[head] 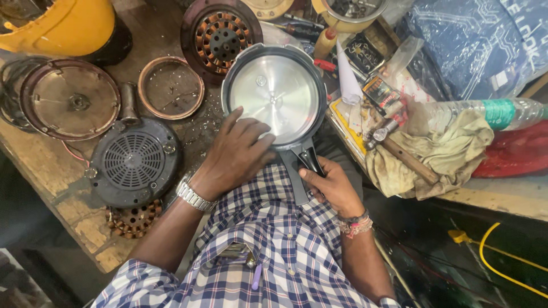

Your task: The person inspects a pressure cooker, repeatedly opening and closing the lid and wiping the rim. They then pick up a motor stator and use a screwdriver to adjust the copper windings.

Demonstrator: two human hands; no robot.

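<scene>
while the left hand [237, 151] lies flat with its fingers [251, 128] spread open on the shiny round silver metal lid [277, 97], the right hand [331, 185] has its fingers closed around the long black handle [301, 168]. the lid sits on the worn wooden surface [85, 228], right under the left fingers and just above the right ones. to do this well, press down evenly so the lid cannot tip, and keep the grip on the handle tight so it does not slip. a wooden hammer [399, 151] on a dirty cloth [451, 154] lies right of the right fingers; a round black fan grille [134, 162] lies left of the left fingers.
</scene>
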